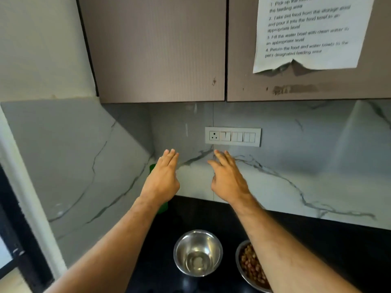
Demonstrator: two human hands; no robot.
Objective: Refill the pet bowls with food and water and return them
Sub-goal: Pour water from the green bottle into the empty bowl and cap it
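Note:
Two steel bowls stand on the black counter point(211, 212) near the bottom of the view. The left bowl point(197, 253) holds a little clear water. The right bowl point(250, 267) holds brown pet food and is partly hidden by my right forearm. My left hand point(163, 178) and my right hand point(228, 178) are both raised in front of the marble backsplash, well above the bowls, palms away, fingers stretched out, holding nothing.
A green object point(163, 208) stands at the back of the counter, mostly hidden behind my left wrist. A white switch panel point(232, 136) is on the backsplash. Brown upper cabinets point(160, 49) hang overhead, with a printed instruction sheet point(306, 32) taped on the right door.

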